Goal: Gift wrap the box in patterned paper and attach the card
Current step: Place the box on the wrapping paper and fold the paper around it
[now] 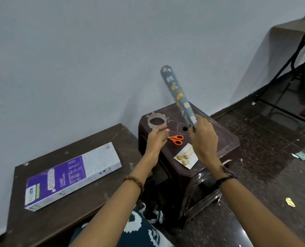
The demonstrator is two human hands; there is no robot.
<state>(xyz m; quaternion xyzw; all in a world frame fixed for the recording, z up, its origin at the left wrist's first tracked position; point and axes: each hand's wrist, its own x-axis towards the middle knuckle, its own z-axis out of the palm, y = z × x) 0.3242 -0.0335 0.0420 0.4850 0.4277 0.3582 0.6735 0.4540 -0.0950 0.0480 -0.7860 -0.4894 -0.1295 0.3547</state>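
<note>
A long white and purple box (pixel 73 176) lies flat on the low brown table (pixel 102 191) at the left. My right hand (pixel 204 139) grips the lower end of a rolled-up blue patterned wrapping paper (pixel 177 94) and holds it tilted up over the dark stool (pixel 224 139). My left hand (pixel 157 138) pinches the rim of a tape roll (pixel 157 120) on the stool's far left corner. A white card with gold ornaments (pixel 186 156) lies on the stool's near edge.
Orange-handled scissors (pixel 177 139) lie on the stool between my hands. A pale wall stands close behind the table and the stool. A folding table with black legs (pixel 290 50) is at the far right. Scraps of paper (pixel 290 202) litter the dark floor.
</note>
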